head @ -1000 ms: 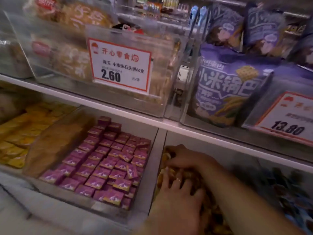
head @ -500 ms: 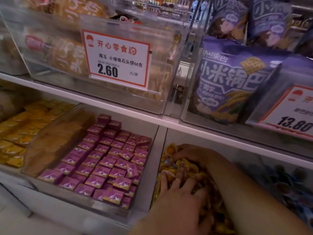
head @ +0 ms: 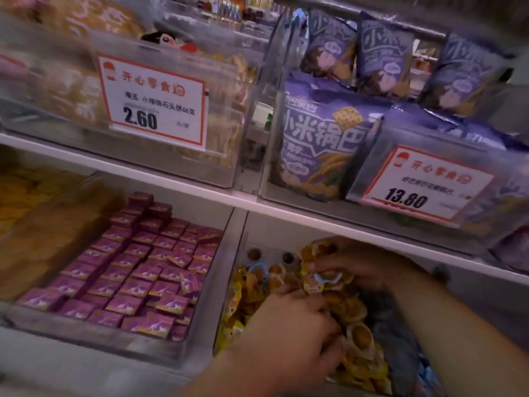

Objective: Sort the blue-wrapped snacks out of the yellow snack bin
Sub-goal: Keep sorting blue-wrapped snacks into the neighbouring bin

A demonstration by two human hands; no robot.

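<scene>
Both hands had dug deeper into the clear bin of yellow-wrapped snacks (head: pixel 355 333). Right hand (head: pixel 357 265) pinched a crinkly pale-blue-edged packet (head: pixel 327 279); left hand (head: pixel 289 336), nearer, curled into yellow wrappers. Light, slippery film: probably best pinched by its edge.

Both hands are digging in the clear bin (head: pixel 229 270) of yellow-wrapped snacks (head: pixel 355 333) at the lower right of the frame: the left hand (head: pixel 289 336) is lying knuckles-up on the pile, the right hand (head: pixel 355 265) is curling its fingers round wrappers farther back. Purple packets (head: pixel 137 270) are filling the bin at lower left.
</scene>
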